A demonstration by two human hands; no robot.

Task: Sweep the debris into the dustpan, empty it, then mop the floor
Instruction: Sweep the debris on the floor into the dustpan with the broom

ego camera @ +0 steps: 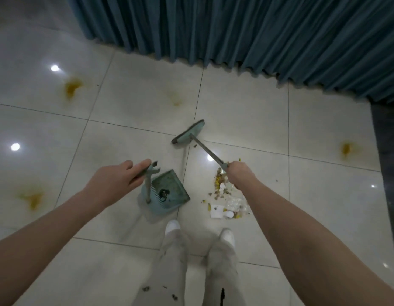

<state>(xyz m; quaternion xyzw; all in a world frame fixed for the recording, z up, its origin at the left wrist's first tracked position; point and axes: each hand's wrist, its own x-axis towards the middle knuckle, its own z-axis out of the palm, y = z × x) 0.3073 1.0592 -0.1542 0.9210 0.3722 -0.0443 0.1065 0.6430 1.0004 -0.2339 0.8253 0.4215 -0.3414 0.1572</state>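
Note:
A teal dustpan [170,191] stands on the white tiled floor in front of my feet, with a dark clump inside it. My left hand [116,180] holds the top of its upright handle [148,184]. My right hand [238,173] grips the handle of a teal broom [188,132], whose head rests on the floor beyond the dustpan. A pile of debris [227,199], yellow and brown crumbs with white paper scraps and clear plastic, lies to the right of the dustpan, partly under my right forearm.
Yellow stains mark the tiles at the left [72,88], lower left [33,198], centre [176,102] and right [346,149]. A pleated teal curtain [235,29] hangs along the far side. A dark strip [385,173] borders the floor on the right. My white shoes [173,226] stand below the dustpan.

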